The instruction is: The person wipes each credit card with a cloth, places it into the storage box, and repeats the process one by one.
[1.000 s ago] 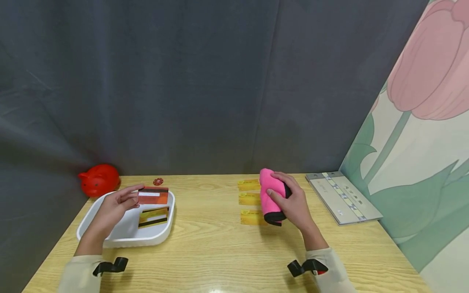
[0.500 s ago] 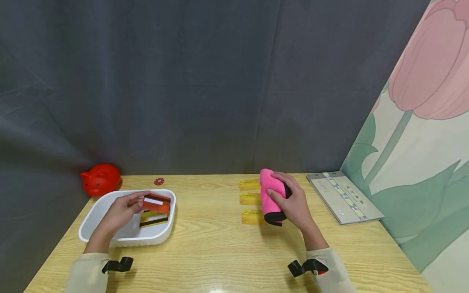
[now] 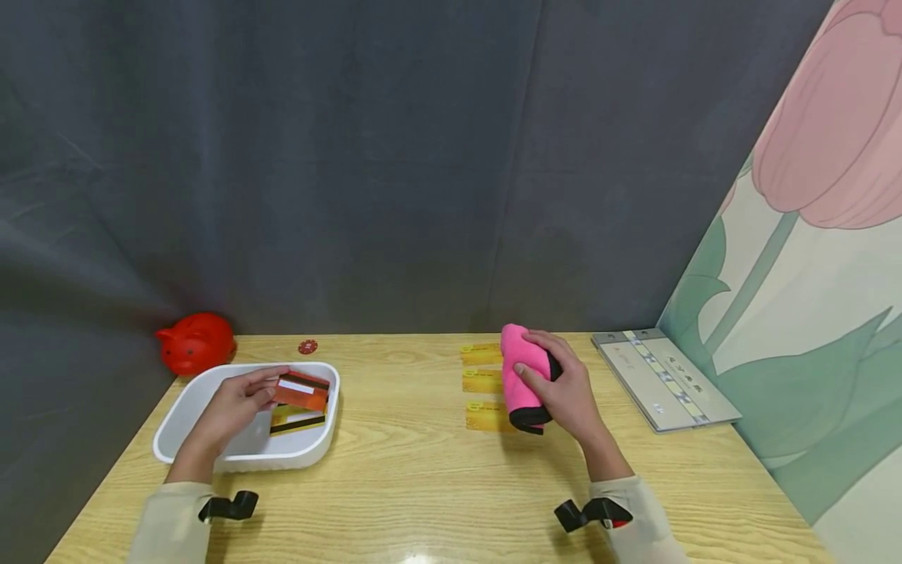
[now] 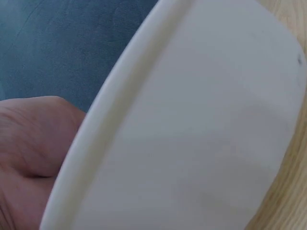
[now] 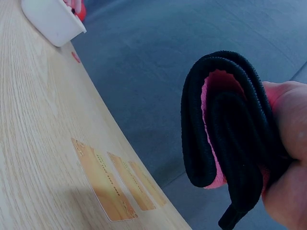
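Observation:
My left hand [image 3: 236, 407] reaches into the white plastic tub [image 3: 164, 435] and pinches a red-orange card [image 3: 301, 394] with a dark stripe and a white strip. Under that card, overlapped by it, a gold card [image 3: 297, 423] with a dark stripe lies in the tub. In the left wrist view the tub's wall [image 4: 192, 124] hides my fingertips. My right hand [image 3: 564, 388] grips a folded pink towel [image 3: 523, 376] with black edging, held above the table. The right wrist view shows the towel's folded end [image 5: 216, 129] hanging beyond the table's edge in that view.
Three gold cards [image 3: 486, 419] lie in a column left of the towel, partly hidden by it. A red piggy bank [image 3: 197, 345] stands behind the tub, near a red chip [image 3: 308, 346]. At right lies a grey calendar-like pad [image 3: 665, 380]. A dark curtain [image 3: 366, 172] closes the back.
My left hand has moved slightly right and down with the red-orange card, which now tilts over the gold card in the tub. My right hand and the towel have stayed in place.

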`<state>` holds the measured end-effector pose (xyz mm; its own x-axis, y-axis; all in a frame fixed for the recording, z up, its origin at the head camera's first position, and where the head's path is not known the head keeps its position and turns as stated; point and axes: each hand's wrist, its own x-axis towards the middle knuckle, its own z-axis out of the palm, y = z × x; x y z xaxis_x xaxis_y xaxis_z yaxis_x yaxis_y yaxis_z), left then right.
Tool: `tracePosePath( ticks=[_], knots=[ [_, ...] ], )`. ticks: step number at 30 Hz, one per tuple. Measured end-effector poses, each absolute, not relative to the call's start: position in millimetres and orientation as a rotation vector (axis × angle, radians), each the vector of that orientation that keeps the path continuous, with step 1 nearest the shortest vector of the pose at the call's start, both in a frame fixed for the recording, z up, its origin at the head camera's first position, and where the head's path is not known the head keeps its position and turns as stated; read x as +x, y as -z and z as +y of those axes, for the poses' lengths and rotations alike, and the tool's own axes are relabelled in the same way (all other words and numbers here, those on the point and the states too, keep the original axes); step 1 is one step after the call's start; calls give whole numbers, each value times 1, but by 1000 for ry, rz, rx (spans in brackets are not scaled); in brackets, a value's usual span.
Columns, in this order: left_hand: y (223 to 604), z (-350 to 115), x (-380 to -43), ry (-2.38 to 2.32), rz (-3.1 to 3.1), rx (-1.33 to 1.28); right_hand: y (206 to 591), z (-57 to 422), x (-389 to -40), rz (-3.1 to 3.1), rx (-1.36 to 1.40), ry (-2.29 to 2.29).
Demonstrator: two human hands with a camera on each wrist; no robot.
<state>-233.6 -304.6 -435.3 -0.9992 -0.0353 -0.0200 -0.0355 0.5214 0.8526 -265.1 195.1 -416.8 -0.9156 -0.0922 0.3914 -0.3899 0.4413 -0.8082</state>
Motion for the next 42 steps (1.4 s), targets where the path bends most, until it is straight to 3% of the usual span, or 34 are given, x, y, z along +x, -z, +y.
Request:
tracePosePath(
  ticks=[32,42],
  knots=[
    [438,-309,-233,-1627,2717,-179,420,200,-266,-2406,385,-1482],
    [420,-282,-230,-1586,2821,37,416,208,-267,-2412,340,-1481]
  ],
)
